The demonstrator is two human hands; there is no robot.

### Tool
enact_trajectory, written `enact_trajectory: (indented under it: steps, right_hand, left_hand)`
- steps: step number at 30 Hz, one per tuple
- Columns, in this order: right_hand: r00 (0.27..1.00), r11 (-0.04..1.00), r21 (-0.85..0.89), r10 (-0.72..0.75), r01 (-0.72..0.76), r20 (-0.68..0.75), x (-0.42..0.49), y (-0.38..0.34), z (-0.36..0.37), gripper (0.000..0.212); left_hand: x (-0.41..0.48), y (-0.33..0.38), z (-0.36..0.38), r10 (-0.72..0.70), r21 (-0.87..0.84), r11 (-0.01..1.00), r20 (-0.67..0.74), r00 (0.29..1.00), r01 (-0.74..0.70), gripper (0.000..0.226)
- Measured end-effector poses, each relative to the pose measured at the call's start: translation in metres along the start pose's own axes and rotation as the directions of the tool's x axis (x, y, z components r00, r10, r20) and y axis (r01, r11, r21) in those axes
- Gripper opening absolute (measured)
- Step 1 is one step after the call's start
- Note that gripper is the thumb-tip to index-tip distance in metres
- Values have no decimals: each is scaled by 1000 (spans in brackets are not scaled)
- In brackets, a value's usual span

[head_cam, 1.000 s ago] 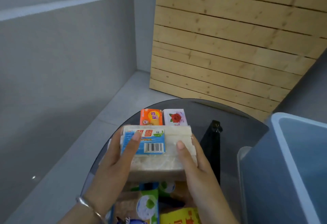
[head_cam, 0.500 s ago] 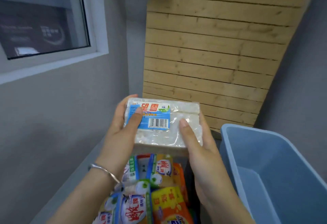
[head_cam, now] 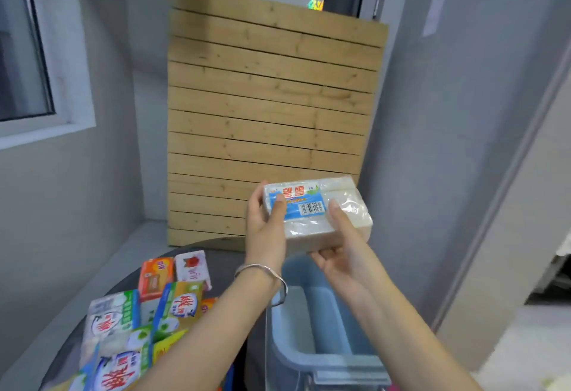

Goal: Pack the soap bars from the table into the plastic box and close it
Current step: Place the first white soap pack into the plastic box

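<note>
We see a wooden slatted panel point(head_cam: 272, 118) leaning upright against the grey wall; it fills the middle of the view. To its left sits a window point(head_cam: 27, 56) with a pale frame.

Below, a dark round table point(head_cam: 225, 256) reaches in from the lower left. Just beside it on the right stands the blue plastic box point(head_cam: 321, 316), open at the top, its rim near the table's edge. We cannot see its bottom clearly.

A pile of wrapped soap bars point(head_cam: 129, 328) in green, blue, white and yellow covers the near part of the table. Beyond the pile lie an orange soap bar point(head_cam: 154, 277) and a white soap bar point(head_cam: 193, 268) with a red flower print, side by side and touching.

A clear-wrapped soap pack point(head_cam: 321, 220) with a blue barcode label is held in the air above the far end of the box, well clear of the table. The left hand point(head_cam: 265, 230) grips its left end, thumb pressed on the label and fingers wrapped behind. The right hand point(head_cam: 340, 254) grips the near right side, thumb on the top face and fingers curled underneath.

A silver bracelet point(head_cam: 272, 279) circles the left wrist.
</note>
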State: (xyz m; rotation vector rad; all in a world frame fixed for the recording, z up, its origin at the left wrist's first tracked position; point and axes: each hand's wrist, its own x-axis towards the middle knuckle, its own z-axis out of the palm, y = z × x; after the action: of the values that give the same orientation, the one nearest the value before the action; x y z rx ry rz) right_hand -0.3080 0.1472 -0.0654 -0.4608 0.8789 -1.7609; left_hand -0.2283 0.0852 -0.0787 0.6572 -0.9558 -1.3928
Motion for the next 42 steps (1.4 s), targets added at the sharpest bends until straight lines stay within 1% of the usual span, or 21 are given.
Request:
enact_trajectory:
  steps: [3, 6, 7, 8, 10, 11, 13, 15, 17, 20, 24, 26, 28, 31, 33, 34, 35, 37, 39, 41, 42]
  right_hand:
    - [990, 996, -9, 90, -92, -107, 16, 0, -24, 45]
    - [973, 989, 6, 147, -148, -179, 31, 5, -45, 47]
    - [967, 987, 16, 157, -157, -201, 36, 8, -51, 47]
    - [959, 986, 20, 167, -167, -228, 42, 11, -57, 47]
    - [948, 982, 0, 181, -187, -262, 52, 18, -66, 48]
    - [941, 979, -13, 189, -201, -279, 56, 22, -70, 48]
    - [922, 973, -18, 214, -232, -323, 64, 31, -78, 46]
    - [901, 965, -28, 232, -260, -367, 72, 41, -85, 45]
    - [885, 965, -54, 213, -257, -414, 81, 49, -90, 51]
    - [877, 969, -87, 171, -233, -448, 97, 58, -96, 57]
    - [877, 952, -132, 192, -275, -441, 116, 77, -98, 55]
    - [868, 943, -161, 190, -292, -459, 122, 85, -102, 56]
    - [862, 916, -214, 213, -340, -460, 124, 92, -111, 59]
    - [833, 841, -297, 280, -453, -478, 122, 102, -126, 59]
    - [798, 763, -348, 345, -545, -494, 120, 102, -129, 56]
    - [776, 702, -389, 380, -596, -503, 119, 100, -130, 57]
    - [749, 626, -434, 419, -648, -513, 118, 97, -130, 63]
    - [683, 470, -496, 494, -730, -538, 118, 92, -130, 82]
    - [623, 334, -537, 546, -775, -560, 119, 86, -129, 97]
    - [577, 229, -570, 594, -789, -560, 119, 81, -127, 102]
    - [565, 205, -583, 622, -786, -542, 119, 79, -126, 98]
  left_hand:
    - [4, -25, 4, 26, 204, 978, 78, 997, -41, 31]
    - [14, -38, -7, -44, 406, 913, 178, 983, -33, 21]
    - [19, -40, -14, -69, 460, 887, 195, 978, -29, 23]
    - [26, -43, -20, -99, 517, 856, 195, 976, -16, 30]
    - [38, -48, -33, -188, 606, 793, 149, 971, 61, 52]
    - [41, -52, -38, -238, 616, 779, 118, 964, 117, 58]
    - [43, -65, -41, -358, 581, 776, 84, 930, 247, 57]
    - [40, -78, -44, -466, 514, 780, 94, 880, 357, 46]
    - [39, -88, -48, -508, 445, 791, 96, 856, 420, 36]
    - [44, -101, -55, -520, 411, 801, 116, 846, 436, 38]
    - [46, -101, -56, -517, 395, 813, 153, 842, 428, 36]
    - [49, -102, -57, -505, 411, 816, 163, 848, 407, 39]
    - [50, -103, -57, -511, 418, 812, 172, 842, 408, 41]
    - [49, -104, -58, -514, 424, 809, 175, 840, 407, 41]
    - [49, -105, -58, -507, 431, 811, 178, 844, 396, 41]
    - [50, -105, -58, -505, 433, 811, 178, 845, 394, 41]
    - [50, -105, -59, -506, 439, 808, 179, 843, 392, 40]
    - [49, -103, -59, -510, 453, 803, 187, 840, 387, 40]
    - [49, -102, -59, -511, 461, 801, 192, 838, 382, 40]
    - [47, -101, -59, -514, 462, 798, 187, 837, 386, 40]
    - [47, -101, -59, -515, 465, 797, 186, 837, 387, 40]
